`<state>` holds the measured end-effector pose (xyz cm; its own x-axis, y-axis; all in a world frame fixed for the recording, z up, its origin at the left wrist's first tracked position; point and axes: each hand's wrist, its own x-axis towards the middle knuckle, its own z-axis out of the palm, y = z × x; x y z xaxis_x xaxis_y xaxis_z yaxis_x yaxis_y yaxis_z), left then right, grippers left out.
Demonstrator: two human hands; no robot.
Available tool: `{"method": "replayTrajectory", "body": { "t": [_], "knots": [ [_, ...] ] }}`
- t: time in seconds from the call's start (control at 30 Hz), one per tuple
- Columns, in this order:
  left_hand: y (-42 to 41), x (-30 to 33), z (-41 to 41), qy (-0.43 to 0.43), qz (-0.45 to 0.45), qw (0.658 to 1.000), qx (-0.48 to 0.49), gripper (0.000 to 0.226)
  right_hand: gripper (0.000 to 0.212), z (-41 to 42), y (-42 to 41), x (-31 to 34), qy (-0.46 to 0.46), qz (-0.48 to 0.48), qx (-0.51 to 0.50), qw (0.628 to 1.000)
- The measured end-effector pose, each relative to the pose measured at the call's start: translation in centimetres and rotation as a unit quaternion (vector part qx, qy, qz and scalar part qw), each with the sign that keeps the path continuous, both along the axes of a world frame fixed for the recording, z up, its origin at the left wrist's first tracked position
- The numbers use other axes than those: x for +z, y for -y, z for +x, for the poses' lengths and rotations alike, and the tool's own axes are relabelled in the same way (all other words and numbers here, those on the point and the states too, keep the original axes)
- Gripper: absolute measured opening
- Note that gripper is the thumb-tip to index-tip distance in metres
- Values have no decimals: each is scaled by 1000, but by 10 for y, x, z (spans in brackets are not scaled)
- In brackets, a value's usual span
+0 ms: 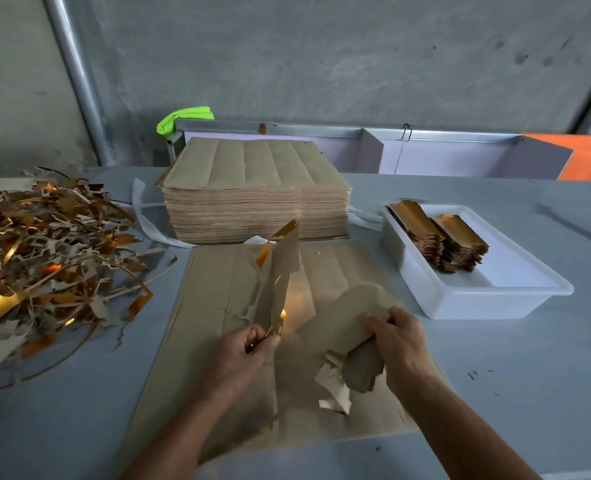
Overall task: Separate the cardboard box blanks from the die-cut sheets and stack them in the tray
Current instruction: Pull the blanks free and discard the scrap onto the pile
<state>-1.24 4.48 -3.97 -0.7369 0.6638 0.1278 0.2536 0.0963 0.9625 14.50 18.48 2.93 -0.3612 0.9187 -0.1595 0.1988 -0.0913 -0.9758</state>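
Both forearms reach in from the bottom of the head view over the die-cut sheet (217,306) lying flat on the table (494,393). Right hand (401,344) curls round a bundle of freed blanks (342,327), its long axis running up-left from the wrist. Left hand (249,351) pinches the foot of a raised strip (280,271), which stands nearly upright. White tray (460,299), already holding stacked blanks (439,237), sits just right of the sheet, so the right hand is the nearer one for stacking.
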Motion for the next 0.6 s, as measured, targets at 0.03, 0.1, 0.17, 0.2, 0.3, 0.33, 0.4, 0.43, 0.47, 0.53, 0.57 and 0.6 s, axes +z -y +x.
{"method": "replayTrajectory", "body": {
  "t": [0.03, 0.1, 0.17, 0.2, 0.3, 0.33, 0.4, 0.43, 0.47, 0.53, 0.57, 0.6],
  "knots": [
    [0, 0, 0, 0, 0, 1000, 1, 37, 11, 0, -2, 0, -10, 0, -8, 1000],
    [1, 0, 0, 11, 13, 1000, -7, 37, 11, -1, -4, -2, -40, -11, -27, 999],
    [4, 0, 2, 15, 19, 999, -24, 34, 11, -1, -8, -1, -87, -40, -64, 993],
    [5, 1, 3, 13, 17, 999, -28, 33, 11, -1, -11, 1, -109, -48, -86, 989],
    [7, 5, 5, 19, 19, 999, -27, 29, 3, 0, -22, 10, -97, 10, -122, 988],
    [7, 6, 5, 24, 22, 999, -27, 27, 5, -1, -27, 14, -77, 43, -121, 989],
    [8, 8, 5, 34, 28, 999, -31, 23, 15, 1, -36, 21, -39, 103, -116, 987],
    [9, 9, 6, 36, 30, 998, -34, 22, 19, 3, -40, 25, -21, 137, -116, 983],
    [9, 10, 6, 37, 31, 998, -35, 21, 25, 5, -44, 28, -6, 178, -109, 978],
    [9, 11, 8, 30, 31, 998, -34, 20, 36, 7, -46, 33, 27, 253, -42, 966],
    [9, 11, 9, 25, 30, 999, -34, 19, 39, 4, -45, 35, 76, 285, 15, 956],
    [9, 11, 9, 20, 29, 999, -36, 19, 41, -2, -42, 37, 153, 311, 75, 935]
  ]
}}
